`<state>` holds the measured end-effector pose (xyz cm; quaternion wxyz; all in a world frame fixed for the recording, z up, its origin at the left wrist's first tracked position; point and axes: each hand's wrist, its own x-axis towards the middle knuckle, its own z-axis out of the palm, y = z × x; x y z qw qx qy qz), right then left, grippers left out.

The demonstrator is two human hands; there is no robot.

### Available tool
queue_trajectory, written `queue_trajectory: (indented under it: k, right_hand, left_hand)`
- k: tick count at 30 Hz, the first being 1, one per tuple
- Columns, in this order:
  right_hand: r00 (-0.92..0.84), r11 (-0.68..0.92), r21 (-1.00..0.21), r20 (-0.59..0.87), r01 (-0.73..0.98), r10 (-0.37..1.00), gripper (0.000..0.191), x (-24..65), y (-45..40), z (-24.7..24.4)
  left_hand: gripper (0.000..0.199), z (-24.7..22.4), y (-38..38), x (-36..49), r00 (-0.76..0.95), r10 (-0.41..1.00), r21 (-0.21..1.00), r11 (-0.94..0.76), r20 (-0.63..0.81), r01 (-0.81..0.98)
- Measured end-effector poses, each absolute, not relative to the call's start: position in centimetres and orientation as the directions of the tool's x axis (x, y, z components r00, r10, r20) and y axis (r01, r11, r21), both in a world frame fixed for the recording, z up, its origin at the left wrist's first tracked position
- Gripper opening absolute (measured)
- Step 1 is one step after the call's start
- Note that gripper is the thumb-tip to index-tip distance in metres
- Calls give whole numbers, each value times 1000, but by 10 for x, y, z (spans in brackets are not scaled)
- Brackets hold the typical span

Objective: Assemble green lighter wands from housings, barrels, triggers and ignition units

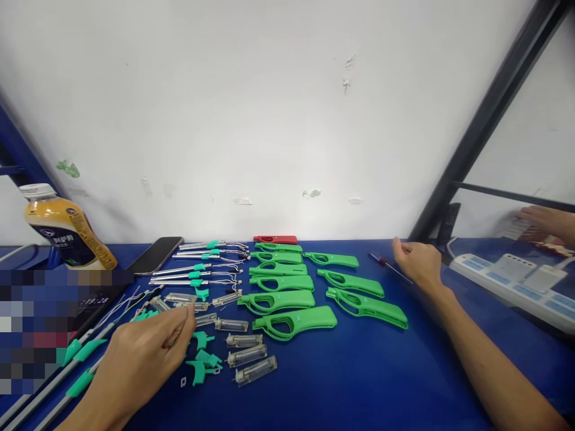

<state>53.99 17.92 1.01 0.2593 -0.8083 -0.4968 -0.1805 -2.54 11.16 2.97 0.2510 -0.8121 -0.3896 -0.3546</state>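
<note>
My left hand (148,350) is closed, its thumb and fingers pinched together above the small lighter parts; what they hold, if anything, is hidden. Around its fingertips lie several clear fuel tanks (231,325) and teal triggers (204,341). Farther right, my right hand (417,263) is curled closed beside a small screwdriver (390,267) with a clear and red handle. It seems apart from the screwdriver, and its palm side cannot be seen. Between the hands, green lighter shells (296,322) lie in two columns, with a red shell (275,239) at the far end.
Metal lighter tubes with wires (197,273) lie by a phone (157,254). A juice bottle (67,230) stands at left near a pixelated patch. Right, beyond a dark frame post (489,102), are a power strip (516,287) and another person's hand (550,221). A white wall (287,120) rises behind.
</note>
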Motion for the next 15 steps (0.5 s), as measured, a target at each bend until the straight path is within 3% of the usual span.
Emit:
queue_trajectory:
  k: [7, 9, 12, 15]
  right_hand:
    - [416, -280, -310, 609, 909, 676, 29, 522, 164, 34]
    - [380, -211, -325, 649, 922, 659, 30, 513, 145, 43]
    - [285, -58, -333, 687, 941, 669, 48, 490, 103, 45]
    - [160, 94, -342, 643, 935, 749, 45, 462, 61, 28]
  left_hand:
    - [50, 29, 113, -27, 460, 434, -131, -602, 775, 788]
    - [50, 30, 114, -27, 464, 428, -126, -615, 776, 778]
    - [50, 30, 115, -28, 461, 425, -104, -637, 779, 764]
    - [48, 30, 116, -30, 440, 441, -60, -650, 782, 757]
